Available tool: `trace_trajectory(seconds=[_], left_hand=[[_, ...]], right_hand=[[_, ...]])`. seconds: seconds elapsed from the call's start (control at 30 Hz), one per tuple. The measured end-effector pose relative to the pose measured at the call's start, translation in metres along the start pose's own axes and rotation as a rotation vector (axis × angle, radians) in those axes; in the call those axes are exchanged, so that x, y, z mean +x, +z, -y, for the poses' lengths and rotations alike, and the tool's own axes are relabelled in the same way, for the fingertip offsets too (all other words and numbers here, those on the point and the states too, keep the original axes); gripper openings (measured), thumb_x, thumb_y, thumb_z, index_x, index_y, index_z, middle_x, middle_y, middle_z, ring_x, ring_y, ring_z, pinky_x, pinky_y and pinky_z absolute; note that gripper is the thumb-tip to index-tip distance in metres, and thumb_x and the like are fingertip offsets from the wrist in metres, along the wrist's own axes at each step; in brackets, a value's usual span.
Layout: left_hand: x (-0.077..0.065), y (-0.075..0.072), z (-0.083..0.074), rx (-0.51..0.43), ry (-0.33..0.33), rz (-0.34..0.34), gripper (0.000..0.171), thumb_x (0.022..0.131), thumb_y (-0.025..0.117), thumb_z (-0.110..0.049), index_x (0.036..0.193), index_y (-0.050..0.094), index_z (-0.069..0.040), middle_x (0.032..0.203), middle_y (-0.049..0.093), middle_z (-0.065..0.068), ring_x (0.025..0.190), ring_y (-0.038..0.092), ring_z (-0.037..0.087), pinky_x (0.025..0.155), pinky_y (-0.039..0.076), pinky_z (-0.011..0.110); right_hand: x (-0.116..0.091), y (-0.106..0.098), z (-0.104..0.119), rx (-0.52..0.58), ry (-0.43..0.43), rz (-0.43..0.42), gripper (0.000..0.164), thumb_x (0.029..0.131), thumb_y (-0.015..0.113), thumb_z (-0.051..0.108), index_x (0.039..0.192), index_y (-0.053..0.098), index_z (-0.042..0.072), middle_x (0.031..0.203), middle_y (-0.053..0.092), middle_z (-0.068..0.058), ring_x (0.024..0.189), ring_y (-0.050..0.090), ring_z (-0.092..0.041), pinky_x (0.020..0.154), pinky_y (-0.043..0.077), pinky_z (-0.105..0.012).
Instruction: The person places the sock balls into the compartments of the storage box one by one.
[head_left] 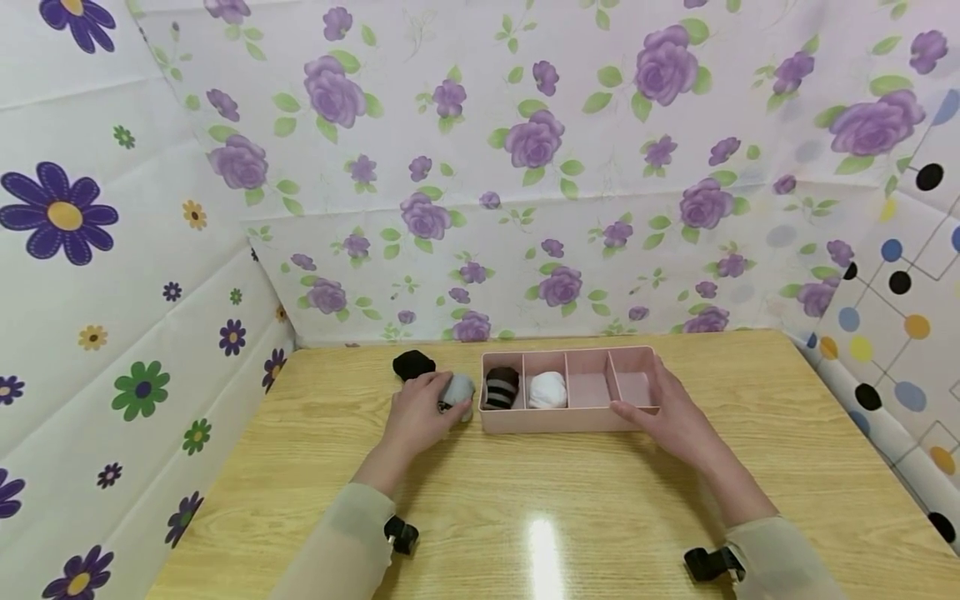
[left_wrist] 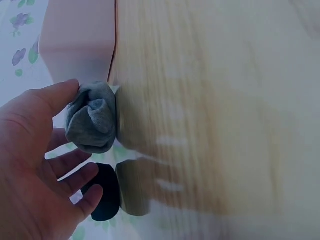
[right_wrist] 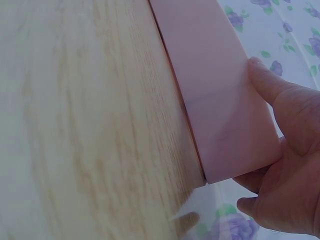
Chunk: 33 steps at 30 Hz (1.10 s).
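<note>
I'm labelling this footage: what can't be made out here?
Head view: part of the grey bundle, covered by the left hand.
Left wrist view: part of the black bundle, behind fingers of that hand.
Right wrist view: fingers of the right hand, partly behind the pink box.
Both wrist views: the pink box's inside, behind its walls; one end, cut off.

On cam I count 4 cloth bundles (head_left: 547, 390), 1 box (head_left: 558, 421) w/ 4 compts (head_left: 588, 390), 2 wrist units (head_left: 404, 537), 1 desk (head_left: 600, 492).
</note>
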<state>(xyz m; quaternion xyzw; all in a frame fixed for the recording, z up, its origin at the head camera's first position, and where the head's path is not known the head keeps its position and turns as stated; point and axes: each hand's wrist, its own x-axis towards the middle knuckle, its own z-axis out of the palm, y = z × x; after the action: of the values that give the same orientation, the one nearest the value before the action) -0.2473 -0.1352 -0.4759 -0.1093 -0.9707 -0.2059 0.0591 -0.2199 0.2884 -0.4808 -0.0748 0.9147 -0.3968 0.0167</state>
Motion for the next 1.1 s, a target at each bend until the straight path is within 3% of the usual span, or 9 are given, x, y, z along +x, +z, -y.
trace_trajectory(seconds=[0.2, 0.3, 0.57, 0.93, 1.1], left_hand=[[0.000, 0.005, 0.004, -0.032, 0.061, 0.015, 0.074, 0.102, 0.082, -0.040, 0.161, 0.055, -0.003, 0.160, 0.056, 0.022, 0.147, 0.052, 0.046, 0.118, 0.042, 0.068], [-0.001, 0.006, 0.005, -0.066, 0.059, 0.033, 0.079, 0.102, 0.083, -0.039, 0.164, 0.051, -0.003, 0.161, 0.054, 0.023, 0.149, 0.050, 0.047, 0.121, 0.039, 0.066], [-0.004, 0.008, 0.004, -0.078, 0.070, 0.000, 0.079, 0.099, 0.087, -0.034, 0.162, 0.053, -0.001, 0.153, 0.057, 0.025, 0.139, 0.055, 0.048, 0.115, 0.046, 0.063], [-0.003, 0.011, 0.006, -0.038, 0.110, 0.003, 0.082, 0.096, 0.090, -0.035, 0.157, 0.055, 0.006, 0.160, 0.053, 0.023, 0.146, 0.051, 0.048, 0.121, 0.042, 0.061], [-0.004, 0.009, 0.004, -0.060, 0.087, 0.020, 0.083, 0.095, 0.091, -0.034, 0.160, 0.053, 0.002, 0.158, 0.054, 0.025, 0.145, 0.051, 0.049, 0.120, 0.043, 0.062]], right_hand=[[-0.001, -0.001, 0.000, -0.003, -0.008, 0.002, 0.126, 0.103, 0.072, 0.064, 0.175, -0.015, 0.007, 0.178, 0.004, -0.037, 0.158, 0.020, -0.064, 0.120, 0.027, -0.080], [-0.001, -0.001, 0.000, -0.004, 0.001, 0.003, 0.126, 0.102, 0.072, 0.065, 0.175, -0.014, 0.007, 0.178, 0.005, -0.037, 0.158, 0.020, -0.064, 0.120, 0.026, -0.080], [-0.002, 0.000, 0.001, -0.003, 0.010, 0.003, 0.127, 0.102, 0.072, 0.065, 0.175, -0.014, 0.007, 0.177, 0.006, -0.039, 0.157, 0.022, -0.065, 0.119, 0.027, -0.081], [-0.002, 0.000, 0.000, -0.002, 0.005, 0.007, 0.126, 0.102, 0.072, 0.065, 0.175, -0.014, 0.007, 0.177, 0.005, -0.038, 0.157, 0.021, -0.064, 0.119, 0.027, -0.081], [-0.001, -0.001, -0.001, -0.018, 0.001, 0.006, 0.127, 0.102, 0.071, 0.066, 0.175, -0.016, 0.008, 0.177, 0.005, -0.038, 0.156, 0.023, -0.065, 0.119, 0.028, -0.081]])
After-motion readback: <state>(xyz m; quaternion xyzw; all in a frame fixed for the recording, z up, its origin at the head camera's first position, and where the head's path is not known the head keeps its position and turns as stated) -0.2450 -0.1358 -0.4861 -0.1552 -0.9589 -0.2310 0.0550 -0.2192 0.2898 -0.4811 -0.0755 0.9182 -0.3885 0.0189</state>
